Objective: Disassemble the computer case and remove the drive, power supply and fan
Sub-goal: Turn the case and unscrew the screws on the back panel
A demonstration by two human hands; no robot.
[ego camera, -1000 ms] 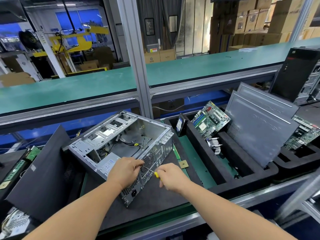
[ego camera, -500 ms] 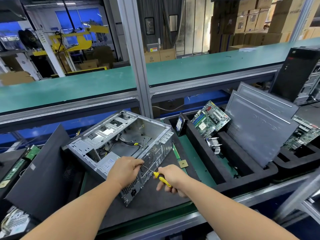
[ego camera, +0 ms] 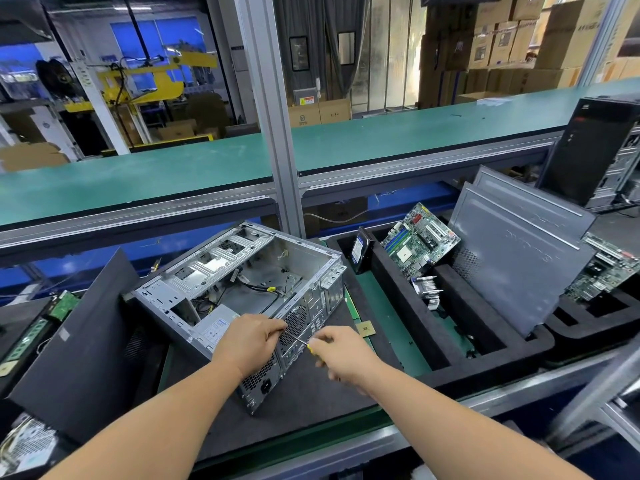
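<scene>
An open silver computer case (ego camera: pixel 221 268) lies on its side on a black mat, its rear panel facing me. The grey power supply (ego camera: pixel 214 323) sits inside at the near corner, with black cables beside it. My left hand (ego camera: pixel 247 341) rests curled on the rear panel's top edge by the round fan grille (ego camera: pixel 294 322). My right hand (ego camera: pixel 341 353) grips a yellow-handled screwdriver (ego camera: pixel 304 342), whose thin shaft points left to the rear panel beside my left fingers. The tip is hidden there.
A black side panel (ego camera: pixel 79 344) leans left of the case. Black foam trays (ego camera: pixel 408 323) on the right hold a drive, a motherboard (ego camera: pixel 419 240) and grey side panels (ego camera: pixel 519 258). A small chip (ego camera: pixel 365 329) lies on the mat. A black tower (ego camera: pixel 595 150) stands far right.
My right hand turned the screwdriver: half a second ago the yellow handle showed fully, now the fingers cover most of it. The left hand and the case stayed put.
</scene>
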